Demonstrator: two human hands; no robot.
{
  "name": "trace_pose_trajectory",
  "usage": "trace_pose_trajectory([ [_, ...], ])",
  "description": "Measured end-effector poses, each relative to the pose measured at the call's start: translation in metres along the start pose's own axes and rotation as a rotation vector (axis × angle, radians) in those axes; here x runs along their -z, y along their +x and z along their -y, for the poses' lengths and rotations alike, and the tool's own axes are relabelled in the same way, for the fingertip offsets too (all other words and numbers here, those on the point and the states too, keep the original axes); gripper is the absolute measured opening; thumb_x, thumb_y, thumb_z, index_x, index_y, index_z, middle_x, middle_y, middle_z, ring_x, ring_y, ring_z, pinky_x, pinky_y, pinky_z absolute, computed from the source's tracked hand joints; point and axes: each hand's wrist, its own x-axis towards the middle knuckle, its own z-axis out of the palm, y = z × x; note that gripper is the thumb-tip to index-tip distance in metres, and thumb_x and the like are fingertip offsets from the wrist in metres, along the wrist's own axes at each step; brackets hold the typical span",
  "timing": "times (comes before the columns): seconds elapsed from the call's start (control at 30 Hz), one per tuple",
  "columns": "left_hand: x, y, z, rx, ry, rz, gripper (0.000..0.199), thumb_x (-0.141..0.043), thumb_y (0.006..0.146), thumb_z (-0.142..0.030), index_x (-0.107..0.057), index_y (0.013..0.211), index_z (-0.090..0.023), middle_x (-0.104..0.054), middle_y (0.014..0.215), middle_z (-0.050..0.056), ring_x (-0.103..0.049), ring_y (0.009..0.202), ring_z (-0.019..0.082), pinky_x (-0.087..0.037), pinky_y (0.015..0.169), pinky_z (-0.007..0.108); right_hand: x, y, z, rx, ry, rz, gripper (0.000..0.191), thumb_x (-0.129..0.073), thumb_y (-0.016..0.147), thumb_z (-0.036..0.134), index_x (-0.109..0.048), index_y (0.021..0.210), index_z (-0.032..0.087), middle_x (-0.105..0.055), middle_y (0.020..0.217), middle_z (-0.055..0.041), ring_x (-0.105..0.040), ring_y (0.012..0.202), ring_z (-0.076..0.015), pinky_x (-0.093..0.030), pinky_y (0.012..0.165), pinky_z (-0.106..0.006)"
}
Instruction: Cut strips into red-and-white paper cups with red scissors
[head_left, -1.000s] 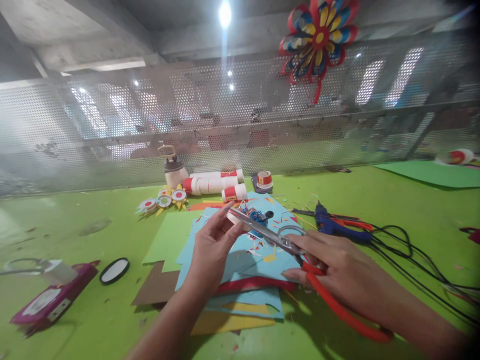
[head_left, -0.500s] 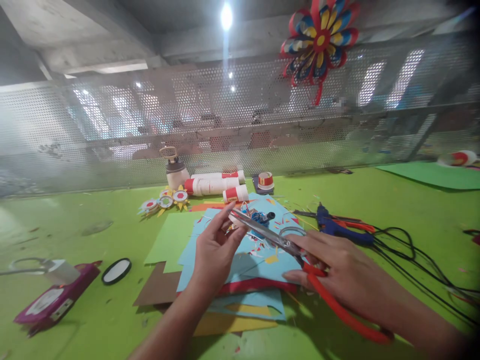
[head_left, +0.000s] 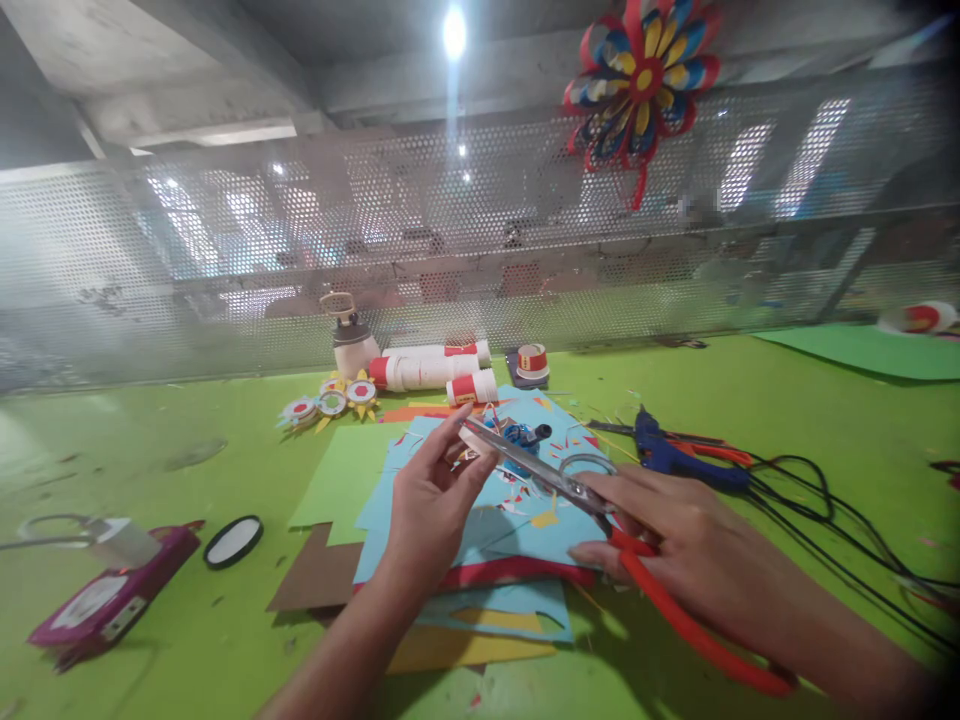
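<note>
My left hand [head_left: 435, 490] pinches a small white paper piece [head_left: 474, 440] between thumb and fingers, over the stacked paper. Red-handled scissors [head_left: 574, 490] are gripped in my right hand [head_left: 660, 520], their blades pointing left and touching the white piece near my left fingertips. Behind the blades, a blue object with a dark tip [head_left: 519, 445] rests on light blue paper [head_left: 480, 535] strewn with small scraps. My left fingers partly hide the white piece.
A blue glue gun [head_left: 682, 462] with black cables lies at right. Paper cups [head_left: 431, 373], paper flowers [head_left: 361, 393] and a pump bottle [head_left: 352, 345] stand behind. At left are a purple power strip [head_left: 112, 595] and a round black-rimmed disc [head_left: 233, 542].
The scissor handles have shifted slightly right and down with my right hand. My left hand has barely moved and still pinches the white piece.
</note>
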Motion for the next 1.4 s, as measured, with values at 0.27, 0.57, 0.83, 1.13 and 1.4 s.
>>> trace_pose_trajectory([
  [0.27,0.001,0.002,0.002,-0.039,-0.005,-0.039,0.058,-0.075,0.07,-0.019,-0.055,0.124,-0.02,-0.068,0.111,0.007,-0.063,0.104,0.019,-0.051,0.091,0.03,-0.001,-0.001,0.0,0.026,-0.021,-0.048,0.054,-0.048,0.088,0.059,-0.063,0.117,0.016,-0.069,0.102,-0.0157,-0.068,0.083,-0.0271,-0.058,0.072,-0.044],
  [0.57,0.001,0.001,0.006,-0.101,-0.03,-0.024,0.052,-0.075,0.07,-0.016,-0.05,0.115,-0.019,-0.06,0.123,0.013,-0.059,0.113,0.022,-0.052,0.092,0.032,-0.001,0.001,0.002,0.039,-0.051,-0.076,0.053,-0.052,0.086,0.057,-0.065,0.116,0.015,-0.07,0.103,-0.0163,-0.069,0.085,-0.0286,-0.059,0.071,-0.044],
  [0.83,0.002,0.002,0.01,-0.129,-0.019,-0.034,0.05,-0.077,0.067,-0.015,-0.05,0.11,-0.016,-0.062,0.115,0.013,-0.062,0.107,0.021,-0.054,0.089,0.033,-0.002,-0.001,0.0,0.023,-0.031,-0.075,0.051,-0.054,0.086,0.055,-0.066,0.116,0.015,-0.071,0.104,-0.0156,-0.07,0.088,-0.0288,-0.059,0.074,-0.045],
  [1.13,0.0,0.001,0.007,-0.131,-0.015,-0.019,0.062,-0.077,0.068,-0.016,-0.043,0.119,-0.02,-0.06,0.115,0.011,-0.061,0.107,0.021,-0.053,0.091,0.037,-0.001,0.001,-0.002,-0.053,0.055,-0.039,0.045,-0.061,0.084,0.05,-0.063,0.116,0.018,-0.071,0.109,-0.0105,-0.068,0.093,-0.026,-0.057,0.079,-0.041],
  [1.4,0.005,0.004,0.008,-0.168,0.122,-0.024,0.048,-0.076,0.069,-0.02,-0.051,0.11,-0.014,-0.06,0.113,0.013,-0.06,0.101,0.022,-0.053,0.086,0.038,0.001,0.005,-0.002,-0.115,0.144,-0.021,0.041,-0.062,0.083,0.049,-0.063,0.114,0.022,-0.07,0.112,-0.0064,-0.067,0.094,-0.023,-0.056,0.08,-0.035],
])
